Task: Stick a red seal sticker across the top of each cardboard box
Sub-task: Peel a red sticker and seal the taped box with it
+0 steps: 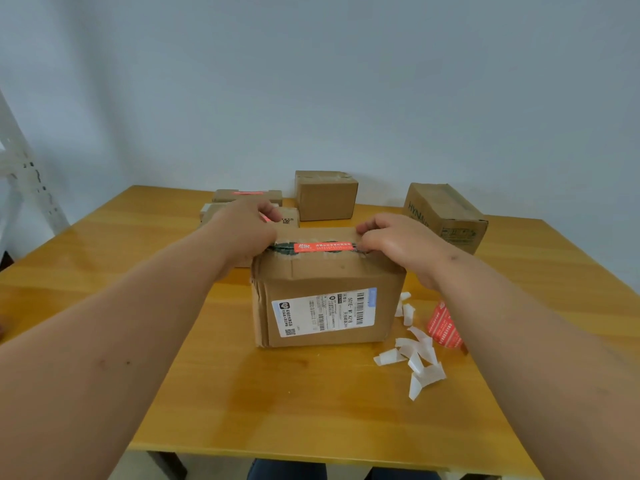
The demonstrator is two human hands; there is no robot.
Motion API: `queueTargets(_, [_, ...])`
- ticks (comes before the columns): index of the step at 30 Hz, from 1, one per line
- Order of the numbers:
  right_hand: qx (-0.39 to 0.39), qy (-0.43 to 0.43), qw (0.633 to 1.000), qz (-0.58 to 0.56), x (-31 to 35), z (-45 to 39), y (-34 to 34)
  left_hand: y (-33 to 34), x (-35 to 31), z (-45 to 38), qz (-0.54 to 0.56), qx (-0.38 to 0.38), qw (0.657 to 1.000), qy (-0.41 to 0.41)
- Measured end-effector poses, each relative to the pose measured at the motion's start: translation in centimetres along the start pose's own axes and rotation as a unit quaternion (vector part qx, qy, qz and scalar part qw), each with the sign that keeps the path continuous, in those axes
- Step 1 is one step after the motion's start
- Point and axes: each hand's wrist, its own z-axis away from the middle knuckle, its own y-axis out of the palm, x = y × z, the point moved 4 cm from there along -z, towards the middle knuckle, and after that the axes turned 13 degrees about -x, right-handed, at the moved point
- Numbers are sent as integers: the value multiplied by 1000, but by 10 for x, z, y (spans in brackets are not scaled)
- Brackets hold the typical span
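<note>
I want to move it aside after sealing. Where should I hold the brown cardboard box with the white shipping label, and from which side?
Probably grip the brown cardboard box with the white shipping label by its two bare short side walls, coming from left and right. It stands upright, and this spares the red seal sticker on top.

**What the view hides**

The left grip (247,230) covers the left end of the red seal (323,247), and the right grip (394,240) covers its right end; whether the fingertips pinch or only press there cannot be told. The print on the seal and on the box label (323,313) is too small to read. The right forearm hides part of the red sticker roll (441,327). Behind the left grip, two flat boxes (247,196) are partly hidden. The counter (104,258) is cut off at both side edges, and the white rack (24,174) at the left edge.
</note>
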Motion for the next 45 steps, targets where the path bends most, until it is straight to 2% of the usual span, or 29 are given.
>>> queueTargets(2, [107, 9, 994, 7, -6, 7, -4, -6, 6, 5, 48, 29, 998, -23])
queueTargets(4, [188, 26, 981, 29, -17, 11, -6, -10, 18, 12, 59, 112, 990, -61])
queueTargets(6, [199, 54, 979, 7, -23, 12, -7, -10, 32, 20, 60, 217, 970, -94])
queueTargets(8, [153, 71, 985, -21, -26, 12, -7, -6, 43, 25, 99, 261, 955, -102])
queueTargets(12, [16, 59, 998, -26, -22, 13, -12, -6, 46, 20, 142, 141, 973, -114])
queueTargets(14, [-58, 102, 990, -80, -23, 10, -18, -11, 39, 16, 131, 60, 978, -149])
queueTargets(16, [-79, 133, 976, -153, -23, 8, -20, -14, 33, 16, 106, 16, 974, -201])
queueTargets(18, [-36, 124, 972, -194, -22, 8, -17, -11, 33, 16, 96, 37, 965, -243])
queueTargets(22, [158, 98, 963, -197, -19, 20, -6, -6, 47, 14, 128, 94, 936, -314])
queueTargets(23, [184, 97, 960, -188, -21, 22, -5, -8, 50, 14, 141, 94, 930, -326])
queueTargets(25, [181, 104, 963, -168, -26, 18, -4, -9, 52, 10, 181, 83, 920, -338])
queueTargets(27, [133, 116, 972, -153, -31, 11, -4, -9, 51, 3, 206, 70, 921, -325])
queueTargets(32, [-31, 97, 993, -61, -22, -3, -9, -6, 28, -4, 158, 7, 952, -263])
queueTargets(35, [-94, 99, 991, -12, -19, -10, -11, 1, 25, -7, 128, -12, 961, -245])
queueTargets(37, [-95, 116, 989, 3, -21, -13, -8, 5, 27, -8, 98, -6, 966, -238])
queueTargets(40, [-56, 103, 991, 66, -25, -15, -5, 9, 28, -10, 49, 0, 977, -206])
queueTargets(42, [-53, 83, 992, 84, -26, -14, -8, 8, 21, -15, 7, -21, 989, -149])
queueTargets(45, [-91, 55, 989, 101, -26, -16, -24, 7, 2, -22, -104, -63, 992, -44])
